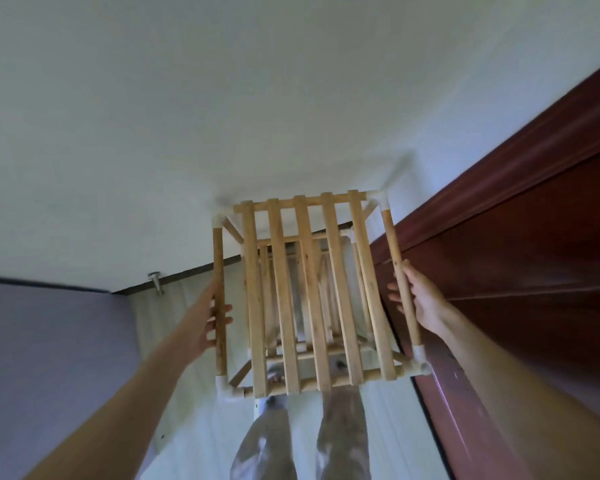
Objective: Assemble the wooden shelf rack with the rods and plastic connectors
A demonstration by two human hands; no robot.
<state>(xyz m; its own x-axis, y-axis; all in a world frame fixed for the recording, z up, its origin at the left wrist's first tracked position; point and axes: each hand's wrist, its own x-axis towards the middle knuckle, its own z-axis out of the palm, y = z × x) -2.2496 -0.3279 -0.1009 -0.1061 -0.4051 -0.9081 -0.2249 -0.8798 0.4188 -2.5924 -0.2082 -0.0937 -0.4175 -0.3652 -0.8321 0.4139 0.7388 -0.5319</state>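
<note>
Two bare arms reach forward and down, one grip on each side rod of the wooden rack (305,292). Left hand (208,322) curls around the left rod (219,299); right hand (418,299) wraps the right rod (400,275). Between them lie five slats, white connectors (224,388) at the corners.

A wooden slatted rack (309,292) with white plastic corner connectors (419,356) fills the centre of the frame. The left hand (210,323) grips its left side rod (219,289); the right hand (418,299) grips the right side rod (400,271). A dark red door (534,237) fills the right of the frame.
</note>
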